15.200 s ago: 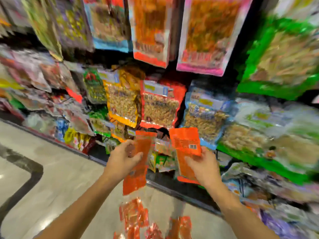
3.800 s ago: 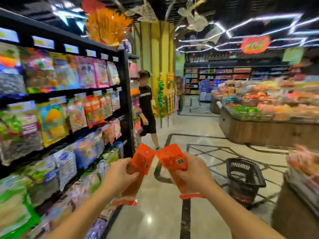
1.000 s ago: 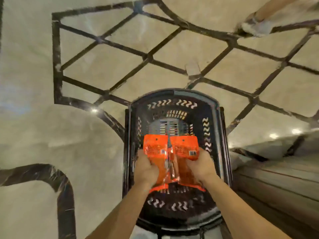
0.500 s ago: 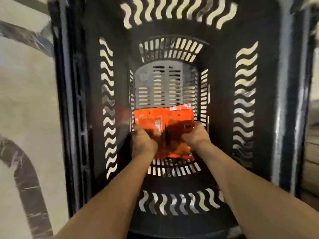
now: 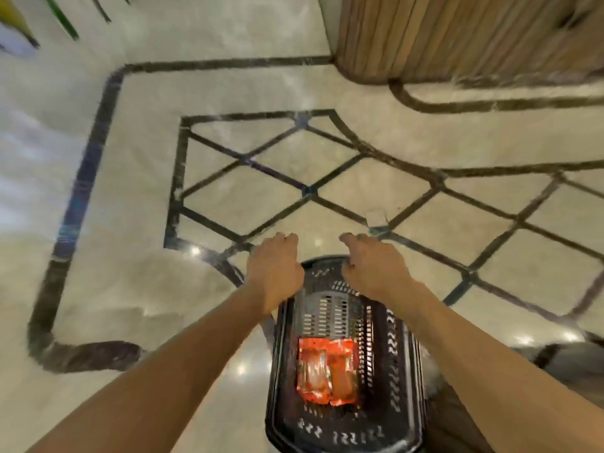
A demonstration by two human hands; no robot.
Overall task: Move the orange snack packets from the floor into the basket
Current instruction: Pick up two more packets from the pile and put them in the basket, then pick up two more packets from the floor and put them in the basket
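Note:
Two orange snack packets [image 5: 327, 371] lie side by side on the bottom of the black plastic basket [image 5: 281, 371], which stands on the floor at the lower middle of the head view. Above the basket's far end hover my left hand [image 5: 276, 273] and my right hand [image 5: 372, 269]. Both are empty, with fingers loosely curled and pointing away from me. Neither hand touches the packets.
The pale marble floor [image 5: 147, 223] has dark inlaid lines in a diamond pattern. A wooden display counter [image 5: 457, 37] stands at the upper right. A shelf edge with packaged goods [image 5: 16, 31] shows at the top left.
Both hands let go of the orange packets, which now lie in the basket. My hands have risen out of the basket, and my head has pulled back up.

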